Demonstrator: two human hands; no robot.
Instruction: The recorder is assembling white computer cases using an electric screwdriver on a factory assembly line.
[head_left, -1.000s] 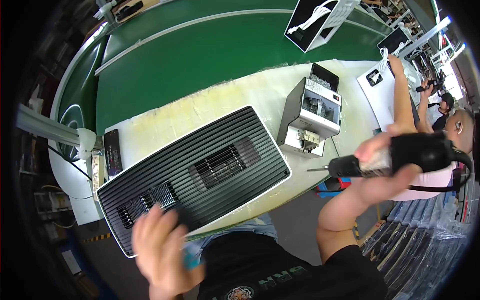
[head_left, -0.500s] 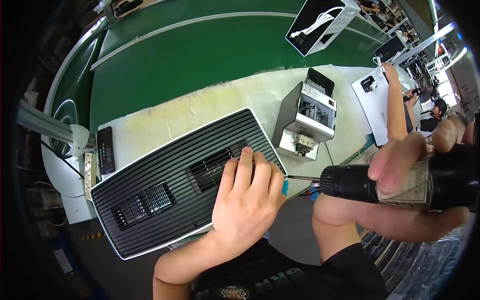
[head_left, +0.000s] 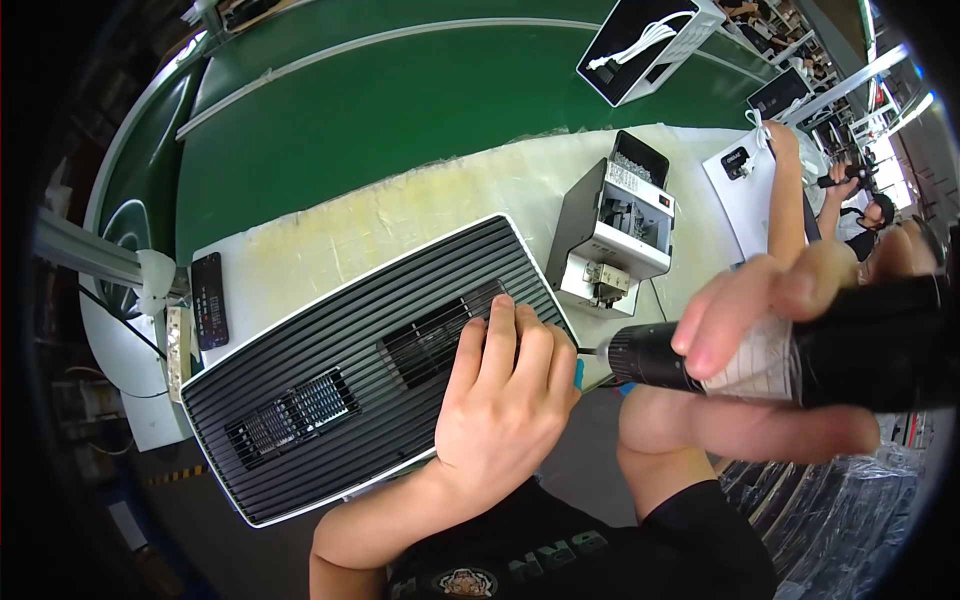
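A black slatted panel with a white rim lies slantwise on the near part of the bench; it looks like an appliance's front grille with two rectangular vents. My left hand rests on its right part, fingers stretched out beside the larger vent. My right hand is wrapped round a black electric screwdriver held sideways. Its bit points left at the panel's right edge, by my left fingers; whether the tip sits on a screw is hidden. A scrap of blue shows beside my left hand.
A screw feeder with a tray of screws stands right of the panel. A black remote control lies at the left. Behind runs a green conveyor belt carrying a white housing. A co-worker's arm reaches in at the right.
The electric screwdriver has moved left with my right hand, and less of its bit shows beside the panel's edge. My left hand and the panel appear shifted slightly right.
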